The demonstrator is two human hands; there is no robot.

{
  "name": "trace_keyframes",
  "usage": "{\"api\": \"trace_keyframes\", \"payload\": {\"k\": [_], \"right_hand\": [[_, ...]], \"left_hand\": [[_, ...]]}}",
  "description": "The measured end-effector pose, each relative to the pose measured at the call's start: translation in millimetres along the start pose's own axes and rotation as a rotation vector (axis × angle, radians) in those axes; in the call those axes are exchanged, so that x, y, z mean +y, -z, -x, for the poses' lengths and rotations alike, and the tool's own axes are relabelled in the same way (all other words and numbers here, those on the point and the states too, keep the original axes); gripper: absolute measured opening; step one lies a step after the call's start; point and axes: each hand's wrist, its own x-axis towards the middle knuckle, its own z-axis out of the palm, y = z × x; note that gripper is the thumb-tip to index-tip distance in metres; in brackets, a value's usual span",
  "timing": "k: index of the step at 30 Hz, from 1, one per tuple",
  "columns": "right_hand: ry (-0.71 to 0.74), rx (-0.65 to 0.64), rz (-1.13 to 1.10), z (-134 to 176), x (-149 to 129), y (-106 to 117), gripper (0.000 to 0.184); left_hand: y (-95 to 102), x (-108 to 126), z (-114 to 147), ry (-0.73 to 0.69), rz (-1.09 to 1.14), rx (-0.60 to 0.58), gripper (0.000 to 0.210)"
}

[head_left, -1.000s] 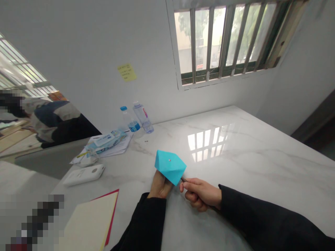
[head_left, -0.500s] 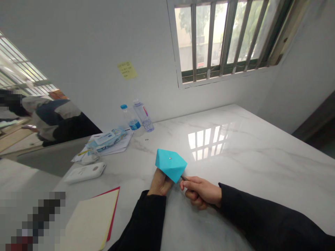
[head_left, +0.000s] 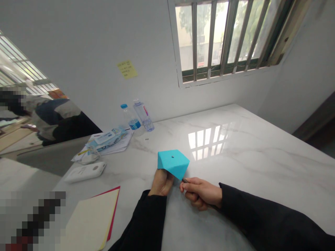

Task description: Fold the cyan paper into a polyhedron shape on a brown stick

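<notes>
A bright blue folded paper shape (head_left: 174,162) is raised above the marble-patterned table, with a small dark spot on its upper face. My left hand (head_left: 160,182) holds it from below, its fingers partly hidden under the paper. A thin dark stick (head_left: 185,180) meets the paper's lower right corner. My right hand (head_left: 197,191) is closed around this stick, whose other end runs back under the wrist. How the stick joins the paper is hidden.
Cream and red paper sheets (head_left: 89,219) lie at the left front. Behind them are a white power bank (head_left: 85,172), a tissue pack (head_left: 107,137) on papers, and two plastic bottles (head_left: 143,115) by the wall. A person (head_left: 52,115) is beyond the partition.
The blue paper has tilted and shifted slightly to the right. The spot on its face, bright before, now looks dark. Both hands keep their hold.
</notes>
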Motion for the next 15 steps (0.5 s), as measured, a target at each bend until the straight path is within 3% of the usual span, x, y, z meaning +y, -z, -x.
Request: {"api": "trace_keyframes", "payload": {"k": [6,15], "right_hand": [[0.007,0.027,0.045,1,-2,-2,0.031],[0.002,0.175,0.427,2,-5,-1,0.024]], "left_hand": [[-4.2,3,7,0.030,0.019,-0.003,0.015],[0.8,11,4,0.011,0.030,0.004,0.015]]}}
